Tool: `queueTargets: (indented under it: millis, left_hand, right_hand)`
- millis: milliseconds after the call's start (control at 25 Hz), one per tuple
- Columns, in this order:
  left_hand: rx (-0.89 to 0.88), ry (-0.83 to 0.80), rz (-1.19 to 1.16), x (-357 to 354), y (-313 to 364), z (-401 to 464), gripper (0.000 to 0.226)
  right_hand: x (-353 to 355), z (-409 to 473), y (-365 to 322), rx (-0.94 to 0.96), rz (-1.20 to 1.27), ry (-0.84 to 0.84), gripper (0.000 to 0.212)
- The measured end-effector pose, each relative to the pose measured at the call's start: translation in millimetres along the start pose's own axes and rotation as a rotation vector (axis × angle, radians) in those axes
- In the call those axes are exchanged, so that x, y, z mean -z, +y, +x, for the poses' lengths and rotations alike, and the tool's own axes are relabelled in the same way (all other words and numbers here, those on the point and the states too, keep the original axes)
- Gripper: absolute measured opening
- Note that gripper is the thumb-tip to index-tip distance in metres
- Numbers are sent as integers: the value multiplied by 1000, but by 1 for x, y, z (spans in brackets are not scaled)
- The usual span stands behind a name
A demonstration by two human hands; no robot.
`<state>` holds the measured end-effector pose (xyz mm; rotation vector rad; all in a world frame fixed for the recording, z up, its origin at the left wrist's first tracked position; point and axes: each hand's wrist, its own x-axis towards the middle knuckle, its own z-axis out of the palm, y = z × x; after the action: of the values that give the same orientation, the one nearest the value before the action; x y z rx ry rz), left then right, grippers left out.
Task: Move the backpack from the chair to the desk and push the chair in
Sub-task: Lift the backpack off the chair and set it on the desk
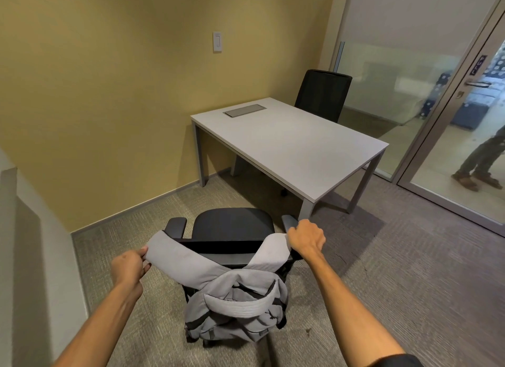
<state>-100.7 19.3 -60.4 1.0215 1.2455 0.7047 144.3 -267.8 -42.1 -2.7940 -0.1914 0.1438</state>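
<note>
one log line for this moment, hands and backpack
left hand: grip on left strap | right hand: grip on right strap | backpack: hanging off chair back | desk: bare

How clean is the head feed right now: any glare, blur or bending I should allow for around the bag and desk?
Head view: wide-angle bending bows the door frame and walls at the edges; both hands and the backpack are sharp; the desk is evenly lit with only a soft sheen, its shadow falling on the carpet; the glass partition is hazy with reflections.
</note>
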Motion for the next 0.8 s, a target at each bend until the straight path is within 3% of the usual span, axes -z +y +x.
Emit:
queueTargets:
  millis: [280,360,480,600,800]
  left_hand:
    - [-9,143,-144,-3,-21,-26,23]
    - [-4,156,-160,-1,-25,-27,14]
    - [6,199,-156,9,-37,-31,27]
    - [17,191,-148,17,-46,-38,14]
    - [79,126,-189,20,-51,-39,22]
  right_hand:
    - [9,6,6,-109,199,-71,31]
    - [13,7,5,-123,229,-79,30]
    - [15,8,5,-131,261,-82,27]
    - [17,6,2,-73,166,-75,26]
    - [16,-5,-10,50,-125,-40,42]
